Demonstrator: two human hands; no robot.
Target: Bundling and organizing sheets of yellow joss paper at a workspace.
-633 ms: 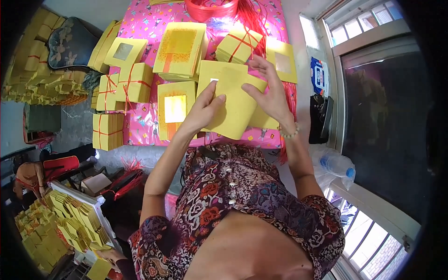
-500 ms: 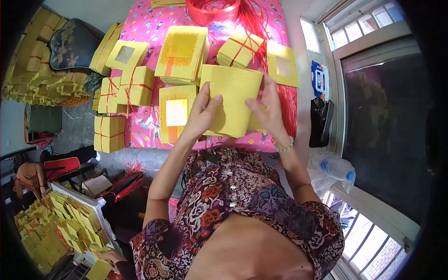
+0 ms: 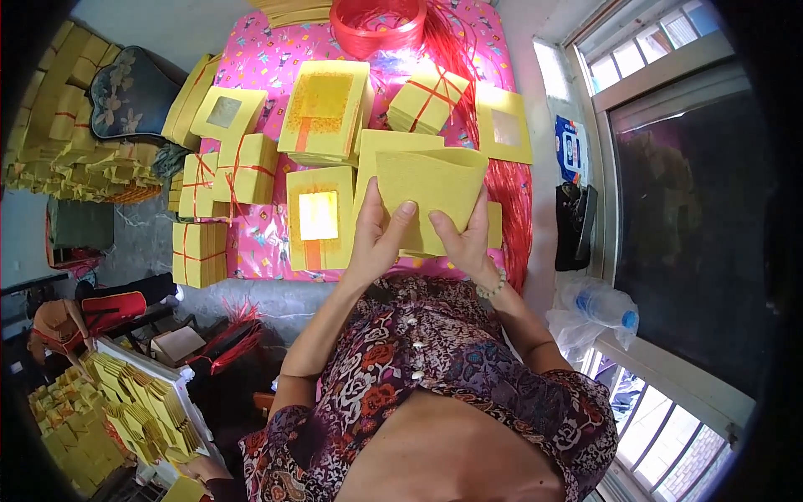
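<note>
Gripping a folded yellow sheet [image 3: 431,194] from below, left hand [image 3: 378,243] and right hand [image 3: 462,241] are pinching its lower edge, long axis lying crosswise, above the pink table [image 3: 259,243].

Narrow pink cloth [image 3: 259,243] lane between tied bundles [image 3: 238,167] and foil-stamped stack [image 3: 319,219] (elsewhere crowded).

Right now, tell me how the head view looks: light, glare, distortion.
Head view: daylight from the window at right; glare whitens the foil square on one sheet; fisheye bends the window frame and blackens the corners; both hands, left and right, and their yellow sheet look sharp.
</note>
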